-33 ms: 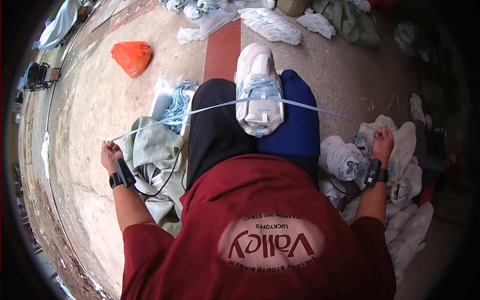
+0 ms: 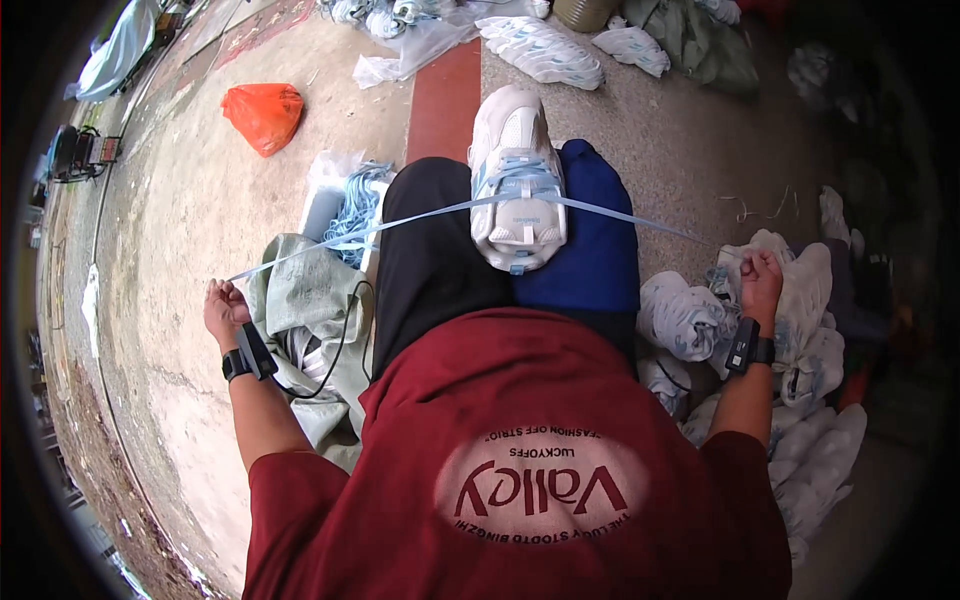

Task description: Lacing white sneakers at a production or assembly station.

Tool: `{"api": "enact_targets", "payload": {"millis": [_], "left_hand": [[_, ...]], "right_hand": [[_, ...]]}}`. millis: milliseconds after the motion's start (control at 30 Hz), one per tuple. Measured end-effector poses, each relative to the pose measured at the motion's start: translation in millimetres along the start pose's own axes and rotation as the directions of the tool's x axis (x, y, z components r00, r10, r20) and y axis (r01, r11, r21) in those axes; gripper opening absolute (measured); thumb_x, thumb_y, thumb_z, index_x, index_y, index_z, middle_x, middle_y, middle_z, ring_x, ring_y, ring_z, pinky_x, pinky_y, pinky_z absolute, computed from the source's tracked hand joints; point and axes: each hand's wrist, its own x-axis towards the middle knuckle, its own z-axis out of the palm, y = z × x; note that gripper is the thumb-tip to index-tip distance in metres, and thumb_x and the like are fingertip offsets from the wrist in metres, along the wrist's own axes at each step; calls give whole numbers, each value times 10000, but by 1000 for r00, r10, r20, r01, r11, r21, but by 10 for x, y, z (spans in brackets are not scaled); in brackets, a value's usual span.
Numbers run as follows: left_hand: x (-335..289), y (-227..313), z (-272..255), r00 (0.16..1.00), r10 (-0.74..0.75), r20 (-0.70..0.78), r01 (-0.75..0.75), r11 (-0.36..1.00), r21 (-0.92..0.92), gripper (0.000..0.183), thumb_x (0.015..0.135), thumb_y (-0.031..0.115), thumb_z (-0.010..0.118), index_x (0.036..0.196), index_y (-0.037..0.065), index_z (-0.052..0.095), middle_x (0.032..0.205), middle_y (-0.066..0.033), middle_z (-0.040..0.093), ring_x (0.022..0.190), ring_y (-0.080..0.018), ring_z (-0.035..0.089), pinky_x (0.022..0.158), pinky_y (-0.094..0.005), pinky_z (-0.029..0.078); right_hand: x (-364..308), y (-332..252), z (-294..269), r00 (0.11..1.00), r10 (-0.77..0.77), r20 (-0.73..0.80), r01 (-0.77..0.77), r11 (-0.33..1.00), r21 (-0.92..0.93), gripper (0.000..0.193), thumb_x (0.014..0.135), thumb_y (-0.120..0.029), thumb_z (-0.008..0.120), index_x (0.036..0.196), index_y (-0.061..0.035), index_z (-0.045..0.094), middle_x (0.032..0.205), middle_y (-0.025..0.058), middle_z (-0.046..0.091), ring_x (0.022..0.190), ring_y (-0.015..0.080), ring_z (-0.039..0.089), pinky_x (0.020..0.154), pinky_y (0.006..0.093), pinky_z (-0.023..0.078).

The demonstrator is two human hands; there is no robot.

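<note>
A white sneaker (image 2: pixel 518 122) with pale blue trim rests on my thighs, toe pointing away from me. Its light blue shoelace (image 2: pixel 430 211) is threaded across the tongue, and both ends are stretched far out to the sides. Out at the left, my left hand (image 2: pixel 226 310) is closed in a pinch on one end. My right hand (image 2: pixel 761 285), also closed, is level with the other end above the piled shoes; the lace grows faint before it reaches the fingers. Each wrist wears a black strapped device.
Beside my left leg, a white box (image 2: pixel 322 200) holds a bundle of blue laces (image 2: pixel 362 212). Grey-green sacking (image 2: pixel 305 290) lies nearer me. White shoes (image 2: pixel 690 315) are heaped at my right. Farther off are an orange plastic bag (image 2: pixel 263 115) and more white shoes (image 2: pixel 540 50).
Both hands have shifted very slightly, the left one a little inward and up. The lace stays taut and the sneaker has not moved.
</note>
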Motion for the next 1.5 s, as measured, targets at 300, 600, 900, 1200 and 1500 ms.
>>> {"api": "enact_targets", "payload": {"millis": [300,600,900,1200,1500], "left_hand": [[-1975,-1280,3384,556,22,831,-746,455,487,246,757,6,642,991,-23,573,820,-67,599,738,-132,567,666,-259,476],[-2338,-1507,3978,388,-81,918,-894,208,396,146,807,131,577,824,-11,606,771,-193,611,741,-360,592,667,-399,470],[-2428,-1465,4159,468,3,884,-722,579,379,106,836,102,515,832,12,571,830,-209,602,806,-373,572,703,-419,454],[-2158,-1466,4120,436,-349,829,-312,805,504,219,922,209,507,856,9,567,764,24,532,734,-84,486,691,-234,410],[-2170,-1488,4036,444,-419,792,-499,619,607,255,826,226,609,873,-24,622,711,-61,606,648,-114,528,636,-277,449]], "right_hand": [[-746,675,2181,832,-20,554,509,426,-748,203,737,-55,621,931,2,598,784,144,621,664,256,599,641,345,476],[-895,1033,2594,673,-178,718,740,148,-657,85,738,-94,596,746,-17,562,674,180,559,686,373,564,613,446,453],[-925,1108,2686,641,-247,727,758,55,-650,92,749,-87,580,688,-21,560,655,182,545,637,346,553,588,429,457],[-687,875,2724,664,346,663,-151,930,-334,159,803,-77,562,659,-9,564,601,-7,510,566,78,465,499,253,373],[-830,835,2658,761,-9,649,601,389,-698,202,720,-153,654,644,1,547,586,115,561,520,259,531,543,345,440]]}}
